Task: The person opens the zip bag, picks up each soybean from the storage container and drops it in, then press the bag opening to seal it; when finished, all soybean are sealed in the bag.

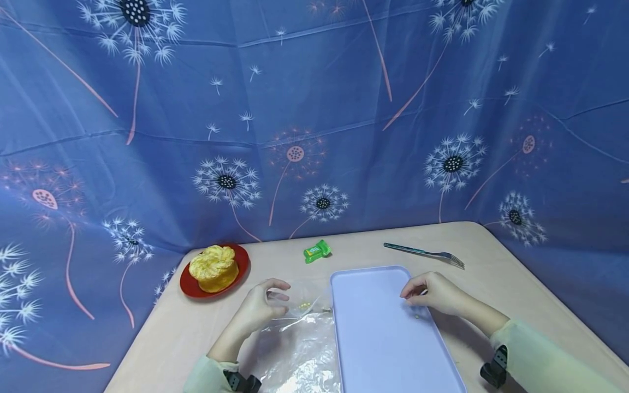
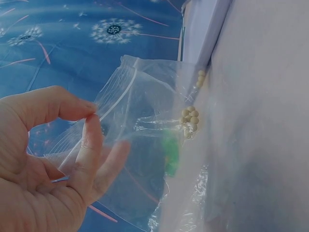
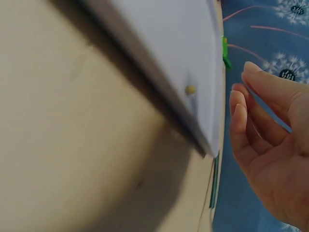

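My left hand point(image 1: 257, 308) pinches the zip edge of a clear zip bag point(image 2: 140, 99) between thumb and forefinger. Several small yellowish balls point(image 2: 190, 116) lie low in the bag, which hangs beside the left rim of a pale lilac tray point(image 1: 383, 349). Over the tray's right side hovers my right hand point(image 1: 437, 295), its fingers loosely curved. The right wrist view shows its thumb apart from the fingertips, with nothing visible between them. One small yellowish ball point(image 3: 190, 90) lies in the tray near the rim, below that hand.
Clear plastic point(image 1: 300, 355) covers the table left of the tray. Behind the tray lie a small green wrapped packet point(image 1: 316, 251) and a dark-handled fork point(image 1: 425, 252). At the back left, a red plate point(image 1: 189, 286) bears a yellow bun point(image 1: 213, 270). A blue dandelion-print curtain point(image 1: 344, 136) encloses the table.
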A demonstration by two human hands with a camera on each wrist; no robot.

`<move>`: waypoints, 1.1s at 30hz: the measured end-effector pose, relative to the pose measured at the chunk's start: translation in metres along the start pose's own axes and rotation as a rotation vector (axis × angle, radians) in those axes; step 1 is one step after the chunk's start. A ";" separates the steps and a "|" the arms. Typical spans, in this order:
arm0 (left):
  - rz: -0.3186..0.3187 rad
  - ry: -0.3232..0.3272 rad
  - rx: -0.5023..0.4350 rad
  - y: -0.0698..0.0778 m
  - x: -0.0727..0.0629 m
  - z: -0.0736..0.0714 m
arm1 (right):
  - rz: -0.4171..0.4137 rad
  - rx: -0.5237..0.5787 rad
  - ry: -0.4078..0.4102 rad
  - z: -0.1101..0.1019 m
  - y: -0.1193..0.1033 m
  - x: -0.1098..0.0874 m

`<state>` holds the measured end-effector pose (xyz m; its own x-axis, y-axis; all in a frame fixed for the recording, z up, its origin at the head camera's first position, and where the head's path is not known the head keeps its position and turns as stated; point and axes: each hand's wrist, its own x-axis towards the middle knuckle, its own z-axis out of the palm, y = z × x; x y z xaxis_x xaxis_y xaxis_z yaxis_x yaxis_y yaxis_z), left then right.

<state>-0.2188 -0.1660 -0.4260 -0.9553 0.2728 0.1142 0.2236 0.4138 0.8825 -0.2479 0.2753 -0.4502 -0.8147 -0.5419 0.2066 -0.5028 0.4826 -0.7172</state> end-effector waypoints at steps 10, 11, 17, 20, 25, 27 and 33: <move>0.002 -0.003 0.000 0.001 0.001 0.000 | -0.122 0.019 -0.076 0.000 0.018 -0.022; 0.002 -0.002 0.000 0.000 0.000 0.000 | -0.132 0.009 -0.077 0.000 0.018 -0.022; 0.003 0.000 -0.008 0.001 -0.002 0.001 | -0.120 -0.084 -0.082 0.006 0.013 -0.023; 0.005 0.000 -0.012 0.001 -0.003 0.001 | -0.086 -0.127 -0.089 0.009 0.012 -0.021; 0.009 0.000 -0.003 0.001 -0.002 0.001 | -0.092 -0.182 -0.072 0.011 0.012 -0.020; 0.009 0.000 -0.001 0.001 -0.002 0.001 | -0.095 -0.190 -0.063 0.012 0.012 -0.019; 0.007 -0.003 0.005 0.001 -0.002 0.000 | -0.096 -0.152 -0.045 0.014 0.011 -0.012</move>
<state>-0.2162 -0.1659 -0.4253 -0.9531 0.2783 0.1194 0.2317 0.4162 0.8793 -0.2401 0.2778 -0.4698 -0.7490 -0.6189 0.2367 -0.6181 0.5240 -0.5860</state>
